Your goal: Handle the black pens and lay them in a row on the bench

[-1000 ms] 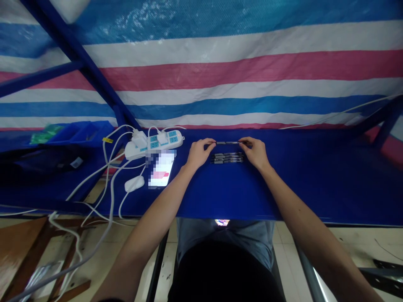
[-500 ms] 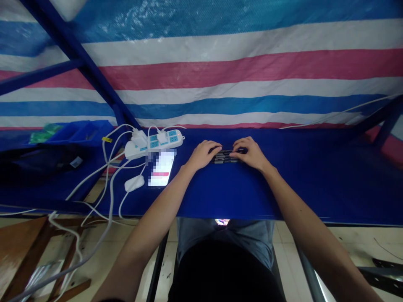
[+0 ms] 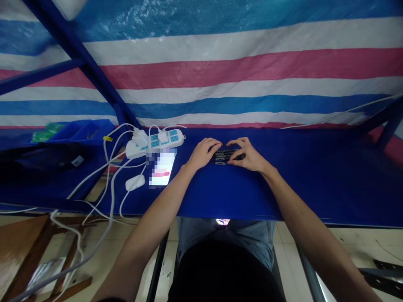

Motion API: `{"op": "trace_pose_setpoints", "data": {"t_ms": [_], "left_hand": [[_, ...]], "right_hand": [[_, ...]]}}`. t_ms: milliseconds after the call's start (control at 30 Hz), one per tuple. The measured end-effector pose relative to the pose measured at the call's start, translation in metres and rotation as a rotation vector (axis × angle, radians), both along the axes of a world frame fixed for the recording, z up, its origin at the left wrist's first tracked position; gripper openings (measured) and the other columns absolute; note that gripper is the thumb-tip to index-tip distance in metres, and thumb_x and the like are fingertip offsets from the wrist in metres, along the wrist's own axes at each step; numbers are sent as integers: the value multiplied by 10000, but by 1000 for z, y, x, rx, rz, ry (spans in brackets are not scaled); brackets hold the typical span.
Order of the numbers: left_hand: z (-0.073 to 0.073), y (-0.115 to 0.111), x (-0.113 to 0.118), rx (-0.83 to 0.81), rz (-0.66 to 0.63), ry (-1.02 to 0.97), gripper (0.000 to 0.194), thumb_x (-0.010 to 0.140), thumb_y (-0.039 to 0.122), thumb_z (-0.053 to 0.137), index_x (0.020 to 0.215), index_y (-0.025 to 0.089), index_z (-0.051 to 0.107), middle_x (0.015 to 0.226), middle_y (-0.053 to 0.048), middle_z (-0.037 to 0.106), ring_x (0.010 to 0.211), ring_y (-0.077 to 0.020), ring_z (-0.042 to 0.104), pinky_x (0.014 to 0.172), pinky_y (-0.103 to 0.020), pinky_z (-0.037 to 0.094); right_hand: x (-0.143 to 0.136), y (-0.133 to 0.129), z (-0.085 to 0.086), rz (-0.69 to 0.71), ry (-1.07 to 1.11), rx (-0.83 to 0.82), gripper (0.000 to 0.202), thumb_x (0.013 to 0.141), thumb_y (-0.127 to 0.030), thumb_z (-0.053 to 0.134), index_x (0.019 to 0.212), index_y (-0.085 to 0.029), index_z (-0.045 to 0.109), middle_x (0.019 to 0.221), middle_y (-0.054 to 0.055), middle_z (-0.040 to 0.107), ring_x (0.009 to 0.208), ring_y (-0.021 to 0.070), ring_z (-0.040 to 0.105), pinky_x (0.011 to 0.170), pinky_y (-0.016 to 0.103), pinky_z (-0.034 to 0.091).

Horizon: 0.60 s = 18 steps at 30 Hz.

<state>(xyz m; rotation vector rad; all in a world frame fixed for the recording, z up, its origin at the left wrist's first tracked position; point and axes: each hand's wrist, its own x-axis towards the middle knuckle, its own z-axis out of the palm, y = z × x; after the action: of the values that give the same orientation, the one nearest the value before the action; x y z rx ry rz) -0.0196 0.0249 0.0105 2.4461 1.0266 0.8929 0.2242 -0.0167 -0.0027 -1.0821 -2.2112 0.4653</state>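
A row of several black pens (image 3: 223,157) with grey parts lies side by side on the blue tabletop, directly ahead of me. My left hand (image 3: 203,153) curves round the left ends, its thumb and fingertips against the row and partly covering it. From the right, my right hand (image 3: 250,156) brackets the pens, with the thumb on the near side and the index finger on the far side. A dark pen end shows between them, inside the curl of that hand.
Left of my arm are a phone (image 3: 163,168) with a lit screen, a white power strip (image 3: 155,143) with plugs, a white adapter (image 3: 135,182) and tangled white cables. Further left are a blue bin (image 3: 85,130) and a dark bag (image 3: 40,161). Striped sheeting (image 3: 239,69) hangs behind the table.
My right thumb and index finger have spread wider around the row, showing more of the pens. The left hand stays at their left ends, nearly unmoved.
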Motion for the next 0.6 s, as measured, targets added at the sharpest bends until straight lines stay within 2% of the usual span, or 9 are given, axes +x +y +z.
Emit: {"op": "trace_pose_setpoints", "data": {"t_ms": [133, 233, 333, 600], "left_hand": [[0, 0, 0, 37, -4, -50, 296, 1089, 366, 471, 1092, 238, 738, 1132, -41, 757, 1087, -212, 661, 1009, -417, 494], [-1, 1, -1, 45, -9, -48, 296, 1089, 358, 470, 1078, 238, 741, 1118, -40, 760, 1075, -208, 665, 1008, -416, 493], [-3, 2, -1, 47, 1, -49, 304, 1090, 362, 466, 1078, 236, 742, 1119, -40, 759, 1070, -205, 663, 1001, -410, 496], [-4, 2, -1, 49, 10, -56, 320, 1093, 379, 454, 1080, 237, 740, 1118, -41, 758, 1074, -209, 661, 1006, -413, 496]], "right_hand": [[2, 0, 1, -50, 19, 22, 80, 781, -363, 876, 794, -306, 821, 1407, 30, 604, 1301, 354, 400, 1119, 654, 338], [-1, -2, 1, -29, -44, -4, 141, 735, -407, 909, 754, -304, 815, 1438, 38, 562, 1319, 372, 377, 1096, 665, 341], [-6, -4, 2, -2, -98, -34, 129, 744, -395, 904, 748, -305, 813, 1443, 42, 540, 1315, 378, 373, 1074, 668, 343], [-5, 0, -1, -53, -52, -57, 173, 736, -332, 910, 808, -269, 766, 1250, 60, 612, 1197, 332, 449, 1059, 600, 358]]}}
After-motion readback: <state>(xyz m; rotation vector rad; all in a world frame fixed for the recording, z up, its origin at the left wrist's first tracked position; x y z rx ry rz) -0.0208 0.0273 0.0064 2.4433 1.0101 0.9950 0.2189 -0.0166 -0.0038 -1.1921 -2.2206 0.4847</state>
